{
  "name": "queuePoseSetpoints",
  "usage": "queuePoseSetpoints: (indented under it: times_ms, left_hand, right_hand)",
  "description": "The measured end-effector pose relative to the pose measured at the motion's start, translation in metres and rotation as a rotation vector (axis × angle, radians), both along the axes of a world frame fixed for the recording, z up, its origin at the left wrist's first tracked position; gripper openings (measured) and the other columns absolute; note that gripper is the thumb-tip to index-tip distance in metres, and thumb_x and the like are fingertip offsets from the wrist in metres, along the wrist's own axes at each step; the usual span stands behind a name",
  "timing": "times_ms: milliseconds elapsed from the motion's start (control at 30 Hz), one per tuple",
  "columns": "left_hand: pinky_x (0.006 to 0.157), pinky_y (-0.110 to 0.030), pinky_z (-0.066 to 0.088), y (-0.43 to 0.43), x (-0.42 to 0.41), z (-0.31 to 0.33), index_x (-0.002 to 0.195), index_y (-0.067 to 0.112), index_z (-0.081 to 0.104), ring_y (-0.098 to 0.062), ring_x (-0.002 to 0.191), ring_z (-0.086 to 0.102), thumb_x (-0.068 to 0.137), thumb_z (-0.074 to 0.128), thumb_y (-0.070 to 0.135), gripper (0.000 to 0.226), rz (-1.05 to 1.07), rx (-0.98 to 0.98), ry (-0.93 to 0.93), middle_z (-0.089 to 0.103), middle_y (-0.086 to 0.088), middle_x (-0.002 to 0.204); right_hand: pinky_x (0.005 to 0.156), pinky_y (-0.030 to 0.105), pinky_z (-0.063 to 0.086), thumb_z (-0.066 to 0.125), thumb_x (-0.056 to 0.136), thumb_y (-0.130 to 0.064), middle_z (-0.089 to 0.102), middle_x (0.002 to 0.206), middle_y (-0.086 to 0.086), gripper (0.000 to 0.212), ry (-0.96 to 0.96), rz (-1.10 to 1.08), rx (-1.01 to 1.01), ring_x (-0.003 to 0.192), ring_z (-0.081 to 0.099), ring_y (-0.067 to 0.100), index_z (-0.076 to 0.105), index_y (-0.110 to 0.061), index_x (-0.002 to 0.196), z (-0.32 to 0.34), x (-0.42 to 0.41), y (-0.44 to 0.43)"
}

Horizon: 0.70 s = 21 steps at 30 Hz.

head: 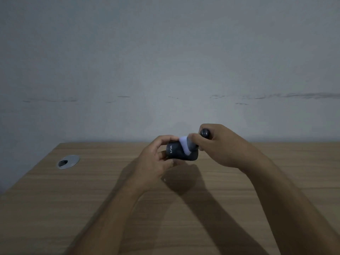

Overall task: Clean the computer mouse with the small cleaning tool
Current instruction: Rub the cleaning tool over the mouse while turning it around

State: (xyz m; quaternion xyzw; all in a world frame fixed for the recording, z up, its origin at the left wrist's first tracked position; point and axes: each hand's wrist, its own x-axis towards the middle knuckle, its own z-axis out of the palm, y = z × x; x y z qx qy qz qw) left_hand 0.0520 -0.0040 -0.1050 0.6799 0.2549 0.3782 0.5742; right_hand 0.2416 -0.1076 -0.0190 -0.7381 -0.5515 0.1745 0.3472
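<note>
A dark computer mouse (178, 153) with white lettering is held up above the wooden desk (92, 199). My left hand (153, 161) grips it from the left side, thumb on top. My right hand (219, 144) is wrapped around a small cleaning tool (185, 144): its dark round end sticks up past my fingers, and its pale whitish tip lies against the top of the mouse. Much of the tool's body is hidden in my right fist.
A round silver cable grommet (68, 161) is set into the desk at the back left. A grey wall (165, 61) rises straight behind the desk's far edge. Shadows of my arms fall across the desk below the mouse.
</note>
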Motion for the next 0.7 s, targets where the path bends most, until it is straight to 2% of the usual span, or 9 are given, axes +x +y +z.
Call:
queuePoseSetpoints:
  times_ms: [67,167,200,267,333,400,467,600,700]
  left_hand:
    - [0.107,-0.037,0.064,-0.002,0.000,-0.001,0.134,0.024,0.071,-0.015,0.119,0.079,0.087,0.088,-0.005,0.058,0.014,0.110,0.063,0.078,0.003,0.134]
    - [0.109,-0.039,0.062,-0.001,0.003,-0.007,0.133,0.026,0.074,-0.013,0.122,0.077,0.086,0.087,-0.007,0.059,0.068,0.296,0.086,0.076,0.006,0.132]
    - [0.108,-0.043,0.063,0.000,0.005,-0.010,0.133,0.027,0.075,-0.017,0.124,0.076,0.087,0.085,-0.009,0.060,0.091,0.368,0.087,0.075,0.007,0.131]
    - [0.106,-0.048,0.063,0.000,0.008,-0.013,0.136,0.026,0.075,-0.022,0.125,0.075,0.089,0.081,-0.010,0.060,0.127,0.506,0.087,0.075,0.008,0.131]
    - [0.106,-0.044,0.063,0.000,0.007,-0.013,0.139,0.024,0.075,-0.018,0.126,0.073,0.091,0.079,-0.009,0.059,0.160,0.592,0.081,0.075,0.009,0.133]
    - [0.106,-0.040,0.062,0.000,0.005,-0.011,0.140,0.022,0.075,-0.013,0.124,0.073,0.091,0.082,-0.005,0.057,0.193,0.652,0.082,0.076,0.008,0.131]
    - [0.105,-0.037,0.061,-0.002,0.005,-0.010,0.140,0.020,0.075,-0.011,0.123,0.073,0.092,0.083,-0.002,0.054,0.210,0.702,0.085,0.077,0.007,0.129]
    - [0.107,-0.032,0.060,-0.003,0.006,-0.009,0.139,0.019,0.076,-0.010,0.124,0.074,0.092,0.083,-0.004,0.053,0.252,0.750,0.060,0.078,0.006,0.131]
    - [0.105,-0.038,0.062,-0.001,0.005,-0.010,0.138,0.015,0.076,-0.015,0.122,0.074,0.092,0.083,-0.005,0.051,0.281,0.808,0.079,0.078,0.003,0.130]
  right_hand:
    - [0.052,0.030,0.030,0.065,0.097,-0.036,0.047,0.066,-0.003,0.038,-0.047,-0.111,0.031,0.055,0.037,0.017,0.046,-0.016,0.072,-0.006,0.005,0.003]
    - [0.051,0.031,0.033,0.062,0.099,-0.037,0.062,0.074,0.000,0.034,-0.065,-0.181,0.071,0.059,0.044,0.019,0.055,-0.009,0.080,-0.015,0.009,0.005]
    - [0.054,0.032,0.039,0.060,0.099,-0.040,0.068,0.079,-0.001,0.036,-0.047,-0.144,0.079,0.062,0.051,0.021,0.059,-0.008,0.083,-0.016,0.008,0.005]
    - [0.069,0.040,0.054,0.054,0.102,-0.047,0.076,0.084,-0.005,0.043,0.018,-0.037,0.091,0.073,0.065,0.028,0.066,-0.010,0.083,-0.016,0.009,0.007]
    - [0.070,0.044,0.050,0.051,0.106,-0.051,0.067,0.075,-0.004,0.049,0.078,0.018,0.106,0.069,0.058,0.031,0.067,-0.010,0.085,-0.013,0.009,0.006]
    - [0.063,0.042,0.044,0.053,0.107,-0.048,0.055,0.070,0.010,0.049,0.018,-0.040,0.114,0.063,0.047,0.029,0.065,-0.004,0.091,-0.013,0.015,0.008]
    - [0.056,0.038,0.036,0.053,0.106,-0.042,0.047,0.065,0.006,0.047,-0.053,-0.107,0.110,0.056,0.040,0.023,0.065,0.002,0.096,-0.015,0.018,0.009]
    - [0.069,0.040,0.050,0.052,0.107,-0.051,0.059,0.075,0.008,0.051,0.081,0.020,0.109,0.064,0.058,0.018,0.063,-0.003,0.093,-0.012,0.016,0.007]
    - [0.061,0.035,0.038,0.054,0.107,-0.044,0.049,0.070,0.002,0.047,0.018,-0.030,0.098,0.061,0.043,0.017,0.057,-0.002,0.087,-0.011,0.016,0.006]
